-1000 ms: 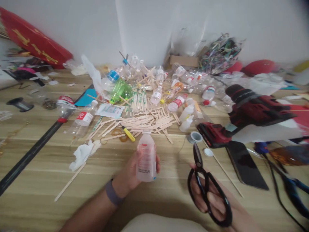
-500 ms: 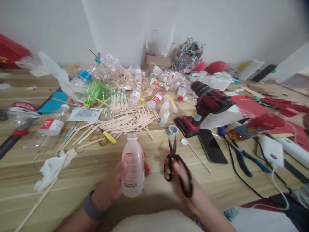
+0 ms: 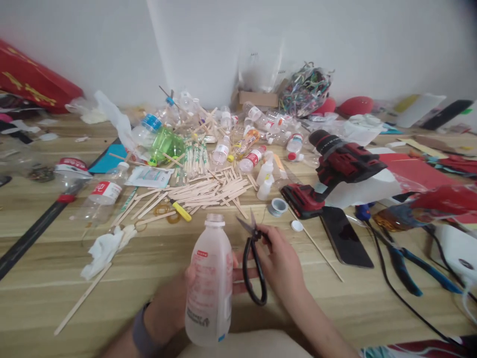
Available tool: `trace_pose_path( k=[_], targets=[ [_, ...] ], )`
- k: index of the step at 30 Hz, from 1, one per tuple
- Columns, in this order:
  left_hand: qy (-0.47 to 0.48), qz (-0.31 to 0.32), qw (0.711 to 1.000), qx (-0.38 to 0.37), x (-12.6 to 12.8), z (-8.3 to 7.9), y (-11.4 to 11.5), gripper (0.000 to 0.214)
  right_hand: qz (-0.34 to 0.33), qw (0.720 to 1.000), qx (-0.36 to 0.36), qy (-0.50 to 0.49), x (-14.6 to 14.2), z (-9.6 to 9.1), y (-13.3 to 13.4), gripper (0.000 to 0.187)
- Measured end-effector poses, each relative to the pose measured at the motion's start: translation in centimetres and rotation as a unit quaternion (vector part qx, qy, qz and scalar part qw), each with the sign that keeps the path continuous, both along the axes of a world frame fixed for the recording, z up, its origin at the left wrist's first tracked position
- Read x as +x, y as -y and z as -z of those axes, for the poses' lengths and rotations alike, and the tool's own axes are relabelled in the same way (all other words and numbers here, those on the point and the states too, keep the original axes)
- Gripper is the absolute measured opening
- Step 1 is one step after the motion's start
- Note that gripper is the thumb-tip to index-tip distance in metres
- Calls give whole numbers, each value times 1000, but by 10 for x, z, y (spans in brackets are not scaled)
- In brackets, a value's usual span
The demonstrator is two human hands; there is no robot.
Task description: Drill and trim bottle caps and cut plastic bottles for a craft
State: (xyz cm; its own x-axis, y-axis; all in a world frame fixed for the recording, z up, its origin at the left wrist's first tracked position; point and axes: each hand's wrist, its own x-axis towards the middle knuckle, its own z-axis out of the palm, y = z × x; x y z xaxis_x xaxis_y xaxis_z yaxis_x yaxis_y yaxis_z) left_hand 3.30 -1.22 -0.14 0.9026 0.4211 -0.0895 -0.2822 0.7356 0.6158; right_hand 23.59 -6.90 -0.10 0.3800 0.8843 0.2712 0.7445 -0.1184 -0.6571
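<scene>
My left hand (image 3: 169, 298) is wrapped round an uncapped, frosted plastic bottle (image 3: 208, 293) with red print, held upright close to my body. Its fingertips show past the bottle's right side. Just right of the bottle, my right hand (image 3: 281, 256) grips black-handled scissors (image 3: 253, 248). Their blades are parted and point up and to the left, near the bottle's neck but apart from it. One large handle loop hangs down beside the left hand's fingertips.
Loose wooden sticks (image 3: 208, 191) and a yellow-handled tool (image 3: 181, 211) lie ahead. To the right are a red cordless drill (image 3: 337, 169), a phone (image 3: 346, 237), pliers (image 3: 406, 268) and a wire spool (image 3: 278, 206). Several plastic bottles crowd the back; a labelled bottle (image 3: 106, 191) lies left.
The scissors have turned in my right hand, from pointing up to tilting left, and come closer to the bottle. The bottle has moved lower and nearer. The view has shifted left.
</scene>
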Motion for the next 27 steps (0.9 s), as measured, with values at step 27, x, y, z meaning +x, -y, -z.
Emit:
trace_pose_path(
  k=[27],
  targets=[
    [-298, -239, 838, 390, 7, -20, -22, 54, -17, 986, -41, -162, 29, -18, 46, 35]
  ],
)
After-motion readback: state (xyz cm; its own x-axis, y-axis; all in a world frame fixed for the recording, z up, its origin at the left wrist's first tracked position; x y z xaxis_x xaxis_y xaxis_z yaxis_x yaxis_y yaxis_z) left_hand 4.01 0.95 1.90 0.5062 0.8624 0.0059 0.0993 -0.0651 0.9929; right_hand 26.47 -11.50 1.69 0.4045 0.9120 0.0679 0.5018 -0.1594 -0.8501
